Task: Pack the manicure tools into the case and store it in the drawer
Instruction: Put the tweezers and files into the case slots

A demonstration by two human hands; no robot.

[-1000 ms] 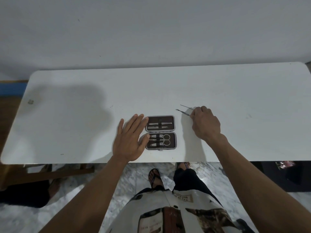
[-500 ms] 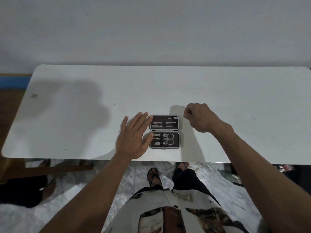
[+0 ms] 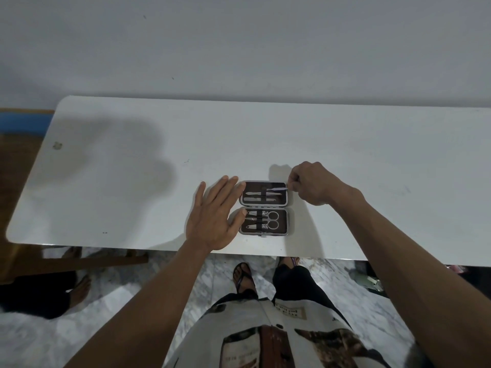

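Note:
A small manicure case [image 3: 290,221] lies open on the white table [image 3: 345,144], near its front edge. Its far half holds two slim metal tools; its near half holds scissors [image 3: 273,219], clippers and pointed tools. My right hand [image 3: 313,181] pinches a thin metal tool [image 3: 277,189] by its end, the tip lying over the far half's upper right corner. My left hand [image 3: 215,216] rests flat on the table with fingers spread, touching the case's left edge.
A grey wall stands behind the table. A wooden frame [image 3: 79,261] and another person's bare foot [image 3: 79,290] are on the floor at the left, below the table's front edge. My own sandalled foot [image 3: 243,278] stands under the table edge.
My right hand has carried the thin tool from the table right of the case to over the case's far half. My left hand stays flat beside the case.

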